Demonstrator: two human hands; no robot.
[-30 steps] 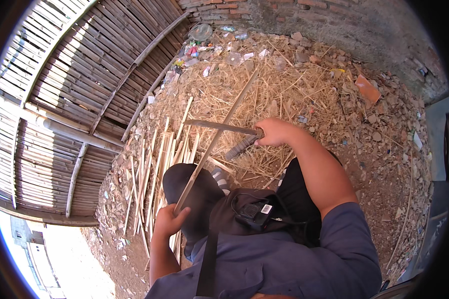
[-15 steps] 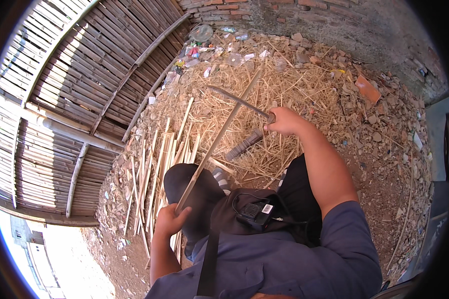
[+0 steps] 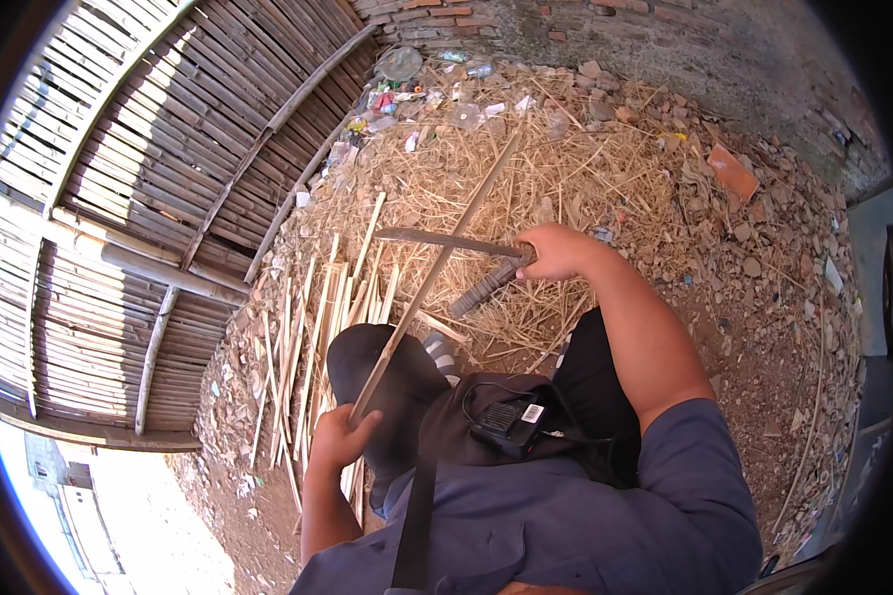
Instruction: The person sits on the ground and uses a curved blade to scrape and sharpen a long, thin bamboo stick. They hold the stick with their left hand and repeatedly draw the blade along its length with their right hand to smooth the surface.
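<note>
Pointing leftward, a knife (image 3: 481,244) is crossing a long bamboo strip (image 3: 419,299); the right hand (image 3: 558,252) is keeping its grip clamped on the handle. The left hand (image 3: 341,437) is gripping the strip's near end. Its far end is overhanging loose straw (image 3: 590,183), while pebbly ground (image 3: 749,407) is lying open rightward.
</note>
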